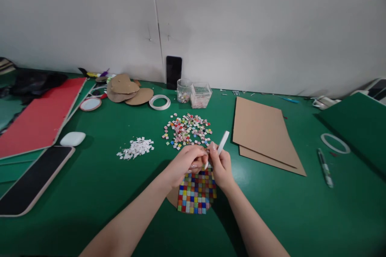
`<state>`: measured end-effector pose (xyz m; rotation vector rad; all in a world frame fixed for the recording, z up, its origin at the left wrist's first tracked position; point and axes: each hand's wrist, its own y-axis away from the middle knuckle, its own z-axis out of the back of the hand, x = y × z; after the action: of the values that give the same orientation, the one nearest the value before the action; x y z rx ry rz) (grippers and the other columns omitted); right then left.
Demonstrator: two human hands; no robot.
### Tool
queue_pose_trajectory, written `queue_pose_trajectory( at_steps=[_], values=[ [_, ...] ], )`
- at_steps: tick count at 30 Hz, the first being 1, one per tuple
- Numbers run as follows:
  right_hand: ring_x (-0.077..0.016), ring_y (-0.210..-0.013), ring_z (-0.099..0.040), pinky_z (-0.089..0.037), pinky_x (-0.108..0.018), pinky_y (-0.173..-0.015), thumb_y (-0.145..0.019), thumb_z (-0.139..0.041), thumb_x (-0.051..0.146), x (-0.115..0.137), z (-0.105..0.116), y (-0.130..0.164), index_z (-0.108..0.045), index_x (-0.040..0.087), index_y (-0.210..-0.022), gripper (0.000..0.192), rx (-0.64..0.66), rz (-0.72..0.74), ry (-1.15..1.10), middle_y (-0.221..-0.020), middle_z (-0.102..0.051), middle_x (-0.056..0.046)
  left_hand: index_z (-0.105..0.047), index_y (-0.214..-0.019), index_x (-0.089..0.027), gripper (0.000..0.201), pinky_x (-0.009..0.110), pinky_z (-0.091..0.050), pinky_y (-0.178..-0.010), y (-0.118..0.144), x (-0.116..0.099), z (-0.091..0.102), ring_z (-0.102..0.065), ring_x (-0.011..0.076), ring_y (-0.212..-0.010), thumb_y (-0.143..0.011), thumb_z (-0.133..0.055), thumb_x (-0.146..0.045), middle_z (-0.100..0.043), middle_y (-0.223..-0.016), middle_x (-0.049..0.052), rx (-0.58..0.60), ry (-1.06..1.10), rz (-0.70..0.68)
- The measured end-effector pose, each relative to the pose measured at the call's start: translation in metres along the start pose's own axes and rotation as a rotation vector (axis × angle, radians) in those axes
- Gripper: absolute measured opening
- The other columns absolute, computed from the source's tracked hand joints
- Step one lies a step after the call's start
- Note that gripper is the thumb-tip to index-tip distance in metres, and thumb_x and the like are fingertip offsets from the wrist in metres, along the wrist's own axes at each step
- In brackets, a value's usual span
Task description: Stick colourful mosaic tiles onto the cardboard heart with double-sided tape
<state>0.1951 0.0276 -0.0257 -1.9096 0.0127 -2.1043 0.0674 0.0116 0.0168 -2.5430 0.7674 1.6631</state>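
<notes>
1. Nearest me, the tile mosaic lies on a round cardboard disc, its far edge under my hands; I'd keep my wrists off it so no square shifts.
2. My right hand grips a white strip, tail sticking up; a light, steady pinch should serve best.
3. My left hand has its fingertips bunched beside it; whether they pinch anything, I cannot tell. Small, slow finger movements seem wisest.
4. Beyond to the left sit white scraps; straight ahead, loose tiles, best left unbrushed.
</notes>
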Motion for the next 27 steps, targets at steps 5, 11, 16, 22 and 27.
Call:
queue_pose_trajectory(
  at_steps=[5,11,16,22,27],
  values=[
    [-0.0079,-0.043,-0.024,-0.022,-0.023,-0.042,-0.086,-0.040,0.050,-0.0044,-0.0011,-0.0005,-0.041,0.019,-0.056,0.043,-0.019,-0.081,-0.095,-0.048,-0.031,0.006,-0.047,-0.058,-0.016,0.023,0.021,-0.015,-0.040,0.0005,0.0010,0.0006,-0.017,0.0040,-0.036,-0.078,-0.038,-0.020,-0.026,-0.040,-0.009,-0.013,-0.023,-0.017],
    [-0.0075,-0.041,-0.026,-0.021,-0.023,-0.041,-0.086,-0.040,0.049,-0.0033,-0.0014,-0.0007,-0.045,0.018,-0.054,0.045,-0.010,-0.104,-0.152,-0.045,-0.035,0.006,-0.049,-0.059,-0.015,0.025,0.021,-0.014,-0.039,0.0004,-0.0015,0.0014,-0.016,0.0043,-0.037,-0.079,-0.037,-0.023,-0.027,-0.041,-0.009,0.010,-0.033,-0.017],
    [-0.0084,-0.044,-0.029,-0.024,-0.023,-0.043,-0.089,-0.038,0.044,-0.0006,-0.0007,-0.0010,-0.045,0.019,-0.054,0.044,-0.005,-0.061,-0.103,-0.047,-0.037,0.005,-0.050,-0.059,-0.015,0.031,0.021,-0.012,-0.038,-0.0012,-0.0015,0.0020,-0.012,0.0042,-0.036,-0.082,-0.034,-0.028,-0.025,-0.040,-0.009,0.028,0.001,0.013],
    [-0.0096,-0.047,-0.036,-0.030,-0.024,-0.048,-0.091,-0.035,0.038,0.0015,0.0015,-0.0024,-0.042,0.019,-0.055,0.041,0.031,0.027,-0.005,-0.050,-0.041,0.004,-0.048,-0.057,-0.015,0.030,0.020,-0.013,-0.038,-0.0012,-0.0012,0.0008,-0.015,0.0039,-0.035,-0.083,-0.037,-0.026,-0.026,-0.040,-0.009,-0.013,-0.018,0.012],
    [-0.0093,-0.047,-0.038,-0.030,-0.023,-0.049,-0.092,-0.035,0.033,0.0036,0.0021,-0.0034,-0.042,0.019,-0.057,0.039,0.052,0.071,0.042,-0.051,-0.042,0.004,-0.046,-0.056,-0.015,0.028,0.020,-0.014,-0.039,-0.0015,0.0003,0.0011,-0.016,0.0041,-0.036,-0.082,-0.038,-0.024,-0.026,-0.040,-0.009,-0.031,-0.048,0.005]
  ],
)
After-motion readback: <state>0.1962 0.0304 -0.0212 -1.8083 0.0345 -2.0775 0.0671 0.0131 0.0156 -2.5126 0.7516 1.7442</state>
